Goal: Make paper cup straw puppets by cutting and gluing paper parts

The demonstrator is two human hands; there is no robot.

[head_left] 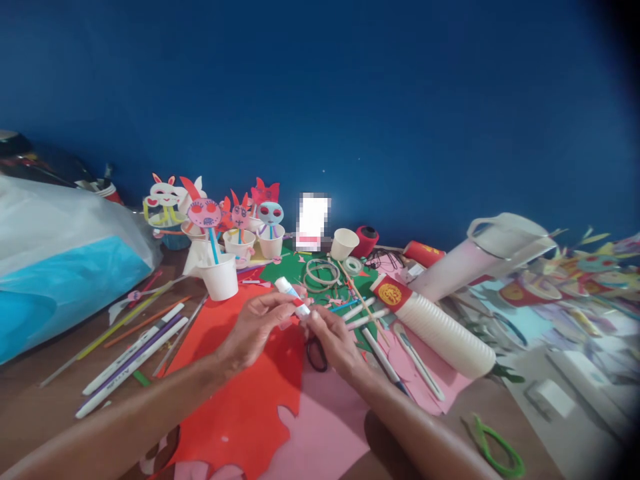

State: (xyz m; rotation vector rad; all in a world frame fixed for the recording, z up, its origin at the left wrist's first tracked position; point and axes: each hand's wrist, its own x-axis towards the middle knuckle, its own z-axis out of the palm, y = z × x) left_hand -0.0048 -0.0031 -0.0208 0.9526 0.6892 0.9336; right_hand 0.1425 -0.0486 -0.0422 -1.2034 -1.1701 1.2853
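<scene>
**Glue stick (287, 290) up over the red sheet (235, 380), craft bits all over the bench (30, 407)**

So the white tube, pretty sure it's a glue stick, is held above the far right part of the red sheet, tilted. The left hand (257, 323) is pinching it around its red band, thumb and fingers closed on it. The right hand (335, 337) is grasping the lower end, so yeah, 2 hands on 1 little tube.

Using the red sheet as the landmark: the pink sheet (330, 407) is just to its right, and the dark scissor handle (317, 355) shows near its right edge, mostly hidden by the right hand. The green sheet (287, 267) is beyond it, with pale rings (321, 275) and a bunch of paper scraps on top.

At the red sheet's far left corner there's an upright white cup (220, 277) with a pink paper face (204, 212) on a blue stick, and more cups with paper faces sit behind that. White and purple pens (133, 347) lie to the left of the red sheet, and a big plastic bag (75, 253) is further left.

Well off to the right of the red sheet: a stack of paper cups (445, 330) on its side, and nearer the camera, a fuzzy green loop (500, 450).
</scene>
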